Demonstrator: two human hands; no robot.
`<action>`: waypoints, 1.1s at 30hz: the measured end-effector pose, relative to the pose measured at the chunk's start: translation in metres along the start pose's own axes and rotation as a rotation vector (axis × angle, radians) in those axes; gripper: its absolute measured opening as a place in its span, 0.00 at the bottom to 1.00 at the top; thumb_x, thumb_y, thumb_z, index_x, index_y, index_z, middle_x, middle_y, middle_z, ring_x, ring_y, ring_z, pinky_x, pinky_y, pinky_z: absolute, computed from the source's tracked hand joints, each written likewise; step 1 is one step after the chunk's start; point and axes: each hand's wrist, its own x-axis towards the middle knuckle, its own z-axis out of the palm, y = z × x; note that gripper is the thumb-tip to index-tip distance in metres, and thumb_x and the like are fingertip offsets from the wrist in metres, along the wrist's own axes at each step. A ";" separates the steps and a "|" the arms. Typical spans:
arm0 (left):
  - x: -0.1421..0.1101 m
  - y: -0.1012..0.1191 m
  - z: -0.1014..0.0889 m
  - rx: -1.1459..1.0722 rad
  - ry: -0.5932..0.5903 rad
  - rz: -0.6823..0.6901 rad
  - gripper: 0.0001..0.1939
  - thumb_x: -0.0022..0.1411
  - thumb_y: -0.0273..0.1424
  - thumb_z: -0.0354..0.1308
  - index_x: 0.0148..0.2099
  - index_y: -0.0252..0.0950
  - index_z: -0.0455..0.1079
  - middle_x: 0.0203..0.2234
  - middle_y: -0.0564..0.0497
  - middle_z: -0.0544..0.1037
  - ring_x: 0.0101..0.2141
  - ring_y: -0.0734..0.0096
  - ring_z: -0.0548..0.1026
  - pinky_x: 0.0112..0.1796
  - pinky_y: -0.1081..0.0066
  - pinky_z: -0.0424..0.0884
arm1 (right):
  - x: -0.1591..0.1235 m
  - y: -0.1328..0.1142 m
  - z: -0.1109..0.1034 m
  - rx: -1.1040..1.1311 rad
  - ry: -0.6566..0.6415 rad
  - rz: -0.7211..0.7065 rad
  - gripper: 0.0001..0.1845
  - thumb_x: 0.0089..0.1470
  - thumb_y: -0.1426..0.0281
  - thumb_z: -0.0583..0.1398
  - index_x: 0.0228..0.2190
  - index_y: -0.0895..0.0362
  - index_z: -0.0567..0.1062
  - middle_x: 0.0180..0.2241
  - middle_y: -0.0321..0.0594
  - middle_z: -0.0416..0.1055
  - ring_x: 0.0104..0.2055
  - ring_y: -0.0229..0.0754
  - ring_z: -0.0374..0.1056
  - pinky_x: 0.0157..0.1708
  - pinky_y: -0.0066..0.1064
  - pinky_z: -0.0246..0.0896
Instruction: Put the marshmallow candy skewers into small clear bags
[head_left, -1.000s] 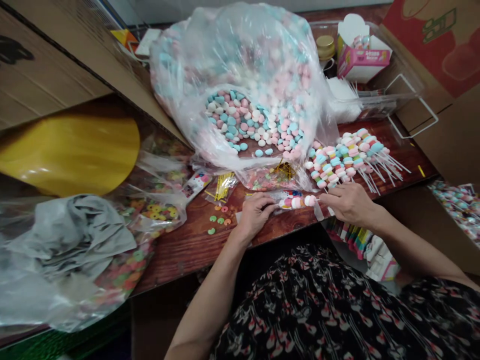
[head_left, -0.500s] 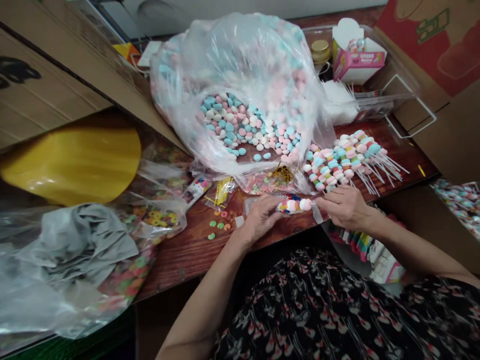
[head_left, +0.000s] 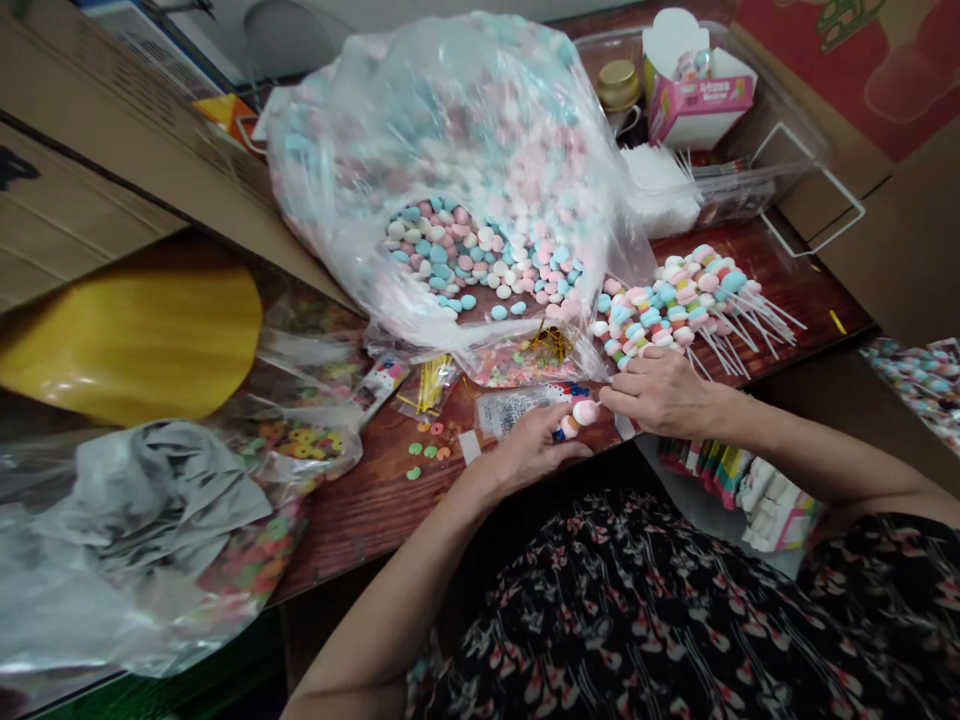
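1. Pinching a short candy skewer between both hands, held just above the wood-grain tabletop, near its front edge. Left hand: fingers curled round the lower end. Right hand: fingers close together, tips at the top pink-and-white candy; can't tell if they're pinching it
2. Stick mostly hidden. If the left grip is loose, the skewer could twist or drop; uneven pressure could crack a candy
3. Clear packet sits just behind the left fingers. A slip could crumple it or shove it aside
4. Stacked candy skewers lie just beyond the right hand. A knuckle bump could scatter them; sticks poke out loose
5. Gummy rings lie loose by the left wrist. A forearm sweep could knock them away
6. Big plastic bag of pastel candies gapes open, slumped towards the stack. If it shifts, candies could spill across the work area
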 end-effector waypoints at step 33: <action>-0.019 0.012 0.022 0.699 0.312 -0.121 0.28 0.57 0.27 0.57 0.61 0.33 0.63 0.43 0.38 0.77 0.43 0.51 0.74 0.44 0.57 0.66 | -0.021 0.025 0.005 0.281 0.083 0.224 0.13 0.61 0.71 0.52 0.28 0.57 0.74 0.26 0.37 0.71 0.29 0.37 0.62 0.31 0.30 0.50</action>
